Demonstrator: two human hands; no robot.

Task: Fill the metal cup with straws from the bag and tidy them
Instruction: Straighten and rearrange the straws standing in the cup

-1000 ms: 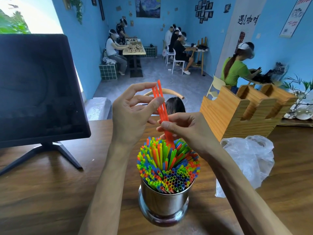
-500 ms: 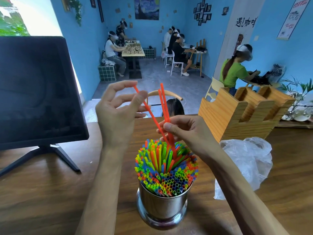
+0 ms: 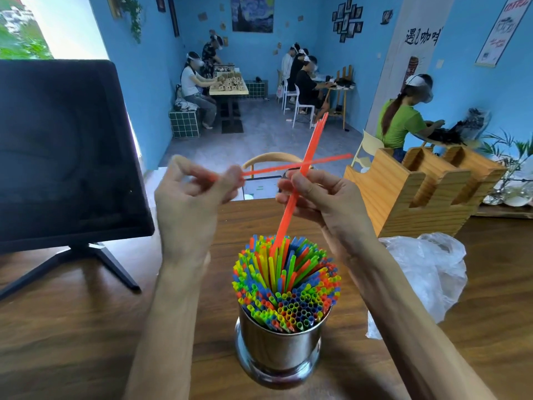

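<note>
A shiny metal cup (image 3: 278,346) stands on the wooden table in front of me, packed with many coloured straws (image 3: 288,281). Above and behind the cup, my left hand (image 3: 191,203) pinches one orange straw (image 3: 291,166) that lies nearly level, pointing right. My right hand (image 3: 323,202) pinches another orange straw (image 3: 305,163) that slants up to the right; its lower end dips among the straws in the cup. The two orange straws cross above my right hand. A crumpled clear plastic bag (image 3: 427,272) lies right of the cup.
A dark monitor (image 3: 63,151) on a stand fills the left side of the table (image 3: 72,327). A wooden holder (image 3: 418,186) stands at the back right. Beyond the table edge are a chair back and several seated people in a blue room.
My left hand has pulled one orange straw away from the bunch and swung it level, moving leftwards. My right hand keeps the other straw, now tilted further right.
</note>
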